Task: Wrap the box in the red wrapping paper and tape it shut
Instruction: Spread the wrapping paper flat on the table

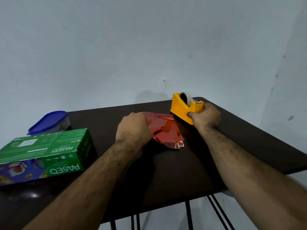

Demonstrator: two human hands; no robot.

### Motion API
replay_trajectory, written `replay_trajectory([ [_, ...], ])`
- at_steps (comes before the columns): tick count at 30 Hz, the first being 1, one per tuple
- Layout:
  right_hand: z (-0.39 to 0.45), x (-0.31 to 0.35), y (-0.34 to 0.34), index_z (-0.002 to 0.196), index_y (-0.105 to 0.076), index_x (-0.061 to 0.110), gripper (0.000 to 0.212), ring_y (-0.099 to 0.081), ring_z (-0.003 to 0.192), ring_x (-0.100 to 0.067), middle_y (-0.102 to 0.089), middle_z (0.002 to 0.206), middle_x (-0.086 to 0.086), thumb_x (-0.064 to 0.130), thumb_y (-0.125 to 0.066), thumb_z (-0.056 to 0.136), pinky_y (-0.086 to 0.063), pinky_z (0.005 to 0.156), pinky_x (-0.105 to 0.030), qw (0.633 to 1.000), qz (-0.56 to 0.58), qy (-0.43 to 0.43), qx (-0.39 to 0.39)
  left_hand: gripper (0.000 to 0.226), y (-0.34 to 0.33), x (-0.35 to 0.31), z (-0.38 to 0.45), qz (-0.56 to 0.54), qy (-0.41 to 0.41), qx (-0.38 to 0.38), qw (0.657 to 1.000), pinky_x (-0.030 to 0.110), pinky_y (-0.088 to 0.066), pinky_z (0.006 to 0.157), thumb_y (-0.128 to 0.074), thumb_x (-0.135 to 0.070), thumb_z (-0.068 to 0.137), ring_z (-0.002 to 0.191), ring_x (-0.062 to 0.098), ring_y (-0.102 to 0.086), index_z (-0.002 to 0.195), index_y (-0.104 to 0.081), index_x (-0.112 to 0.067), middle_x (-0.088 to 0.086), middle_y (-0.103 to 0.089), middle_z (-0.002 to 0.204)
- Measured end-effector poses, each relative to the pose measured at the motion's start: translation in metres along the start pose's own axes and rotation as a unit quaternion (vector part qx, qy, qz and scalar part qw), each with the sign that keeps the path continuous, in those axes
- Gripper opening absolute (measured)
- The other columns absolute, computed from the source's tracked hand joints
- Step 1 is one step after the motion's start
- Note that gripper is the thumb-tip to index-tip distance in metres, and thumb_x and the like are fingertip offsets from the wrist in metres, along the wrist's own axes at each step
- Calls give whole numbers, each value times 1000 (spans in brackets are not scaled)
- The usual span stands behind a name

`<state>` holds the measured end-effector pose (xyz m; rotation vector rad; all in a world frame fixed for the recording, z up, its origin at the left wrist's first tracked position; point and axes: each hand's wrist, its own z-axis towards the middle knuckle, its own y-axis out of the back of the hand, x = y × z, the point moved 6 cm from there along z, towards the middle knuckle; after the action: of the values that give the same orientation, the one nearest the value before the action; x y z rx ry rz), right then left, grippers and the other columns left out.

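The box itself is hardly to be seen: it lies under the red wrapping paper (166, 130), a crumpled, shiny bundle on the dark table (174, 171), with only a small red-and-white corner peeping out at the edge nearest the person. The left hand (133, 128) rests on the bundle's left side, knuckles up and fingers curled down onto the paper, apparently pinning a fold in place; how tightly the fingers close cannot be told, since they are hidden beneath the hand. The bundle runs from near to far, spreading to the right of this hand, and reaches almost to the base of the yellow tape dispenser (184, 108), which stands just beyond it and to the right. The right hand (205, 116) grips the dispenser's cutter end, fingers wrapped round the front and thumb at the side, with the roll of tape sitting up behind. So the wrapped thing lies between the two hands, and the tape is at the right hand's own fingertips: a strip probably needs only to be pulled leftward over to the held fold. Well off beyond the left forearm lie a green tissue box (49, 150) and a blue-lidded tub (49, 122), apart from the work.
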<state>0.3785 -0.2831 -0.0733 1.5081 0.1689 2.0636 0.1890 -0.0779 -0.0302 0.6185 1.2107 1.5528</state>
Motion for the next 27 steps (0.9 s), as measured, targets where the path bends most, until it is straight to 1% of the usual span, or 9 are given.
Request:
replay_trajectory([
  [3,-7,5,-4,115,-72,18,58,-69,103,-26,-73,112,-3,43,-95,68,-48,76,-31,1000,10,9,12,27,11,8,-14,26,14,-19,999,33,-44,59,-65,-22,86,54,14,-48,63,-50,-19,0,-55,66],
  [9,-16,10,-14,119,-66,18,72,-68,107,-28,-71,117,-5,49,-97,61,-50,75,-31,997,-34,32,53,14,14,17,-23,15,49,-9,999,25,-40,52,-64,-27,93,60,10,-54,81,-62,-20,-4,-59,73],
  [13,-23,21,-11,134,-56,16,93,-60,121,-30,-64,131,-5,57,-95,60,-53,91,-40,993,-60,97,33,17,21,27,-31,-55,37,-113,991,29,-53,70,-63,-34,94,76,16,-68,98,-78,-26,-7,-73,84],
  [15,-31,39,-7,134,-58,16,82,-57,121,-27,-61,131,-3,60,-87,70,-51,94,-39,981,-9,192,-13,19,28,33,-34,-113,32,-164,979,31,-55,81,-67,-36,94,88,19,-70,104,-81,-28,-6,-76,96],
  [17,-46,62,-2,121,-66,17,58,-60,112,-22,-64,122,0,60,-74,84,-50,92,-33,954,65,292,-25,17,37,39,-33,-181,27,-204,962,29,-53,85,-72,-35,93,90,15,-68,103,-83,-27,-7,-74,100],
  [19,-62,80,-2,113,-70,17,48,-62,105,-15,-67,112,4,60,-64,93,-52,89,-31,932,123,342,12,12,47,47,-29,-261,31,-232,936,29,-55,88,-76,-32,90,88,11,-67,97,-84,-25,-8,-74,96],
  [22,-89,102,0,119,-69,15,66,-65,105,-11,-68,114,5,73,-57,91,-55,88,-30,898,213,369,113,8,62,59,-16,-390,55,-222,892,34,-63,83,-77,-26,89,80,9,-74,89,-85,-23,-11,-78,79],
  [24,-104,112,0,131,-63,18,78,-64,112,-15,-67,120,4,76,-70,79,-55,91,-32,876,225,397,158,11,75,65,-7,-416,64,-220,880,35,-64,77,-73,-23,86,76,10,-75,82,-84,-23,-11,-77,73],
  [27,-113,127,-1,140,-54,28,89,-62,111,-7,-64,125,12,66,-87,66,-53,93,-27,881,158,412,172,16,93,74,7,-436,69,-216,871,34,-60,62,-71,-19,85,62,15,-70,72,-80,-17,-2,-73,64],
])
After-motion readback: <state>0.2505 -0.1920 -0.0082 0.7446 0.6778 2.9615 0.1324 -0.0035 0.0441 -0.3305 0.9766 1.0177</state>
